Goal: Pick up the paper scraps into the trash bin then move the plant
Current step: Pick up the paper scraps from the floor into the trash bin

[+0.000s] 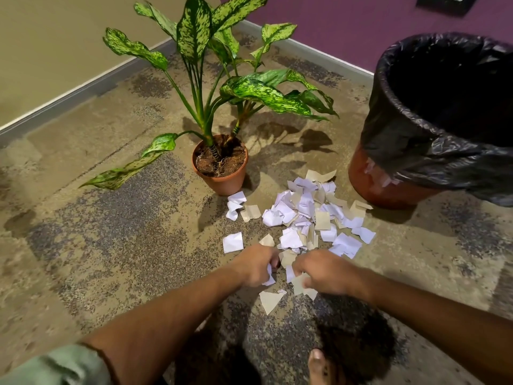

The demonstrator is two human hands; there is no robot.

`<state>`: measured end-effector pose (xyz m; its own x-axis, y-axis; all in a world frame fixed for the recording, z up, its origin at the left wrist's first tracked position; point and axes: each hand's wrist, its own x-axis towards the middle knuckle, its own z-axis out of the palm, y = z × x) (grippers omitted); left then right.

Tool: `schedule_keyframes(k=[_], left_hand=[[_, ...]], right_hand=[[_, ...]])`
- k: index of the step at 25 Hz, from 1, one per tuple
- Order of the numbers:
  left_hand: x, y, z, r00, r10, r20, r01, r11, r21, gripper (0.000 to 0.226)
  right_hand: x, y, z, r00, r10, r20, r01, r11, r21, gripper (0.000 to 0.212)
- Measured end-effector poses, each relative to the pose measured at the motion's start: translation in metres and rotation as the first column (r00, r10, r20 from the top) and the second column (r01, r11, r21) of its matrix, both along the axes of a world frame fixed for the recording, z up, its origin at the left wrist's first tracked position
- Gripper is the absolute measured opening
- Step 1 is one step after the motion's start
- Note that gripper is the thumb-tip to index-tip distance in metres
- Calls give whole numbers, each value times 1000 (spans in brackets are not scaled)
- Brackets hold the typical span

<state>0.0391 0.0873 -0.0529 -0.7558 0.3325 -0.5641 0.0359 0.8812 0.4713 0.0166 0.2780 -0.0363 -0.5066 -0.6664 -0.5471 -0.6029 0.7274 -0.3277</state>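
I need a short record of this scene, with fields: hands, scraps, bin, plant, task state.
left hand: grips a white scrap
right hand: grips beige scraps
paper scraps: most still piled on the floor
trash bin: black liner, right of the pile
plant: potted, upright, beside the pile
task state: gathering begun, plant not moved

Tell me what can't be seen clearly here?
Head view only:
- Inside of the trash bin: dark liner hides any contents; right side cut off by the edge.
- Scraps gripped by the left hand and right hand: fingers cover them, count unclear.
- Plant top: cropped.
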Motion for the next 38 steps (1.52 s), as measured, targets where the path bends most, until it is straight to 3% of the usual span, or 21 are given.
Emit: schedule_keyframes(k=[3,7,12,15,18,20,24,28,32,35,38], left_hand=[[11,-4,5,983,-168,70,166,986,28,42],[37,7,-10,877,-480,-4,472,864,-177,63],[36,14,-4,779,-625,47,599,720,-352,22],[28,23,15,836,-539,102,542,782,-309,6],[-8,27,41,921,-373,-112,353,921,-161,17],[-34,28,62,907,-238,-348,235,971,-53,17],[-66,40,127,726,145,-672,73,956,285,10],[-104,88,199,478,336,-812,168,872,459,7],[-135,141,238,384,299,-874,233,884,405,11],[-156,167,248,337,218,-916,235,922,307,17],[-170,183,248,387,84,-918,275,940,202,10]], right_hand=[[-10,-1,6,999,-46,18,45,999,15,29],[-18,-3,19,997,-53,-48,51,998,-41,25],[-33,-1,40,987,-107,-117,92,988,-127,20],[-47,7,72,961,-199,-191,157,964,-214,19],[-64,20,131,871,-354,-342,204,892,-404,15],[-70,32,176,752,-513,-413,222,788,-575,18],[-89,71,229,501,-762,-411,222,572,-790,27],[-122,118,227,345,-880,-326,297,432,-852,33],[-132,157,215,210,-896,-390,400,443,-802,34],[-139,170,211,222,-883,-414,460,469,-754,39],[-135,175,200,224,-850,-476,401,526,-750,37]])
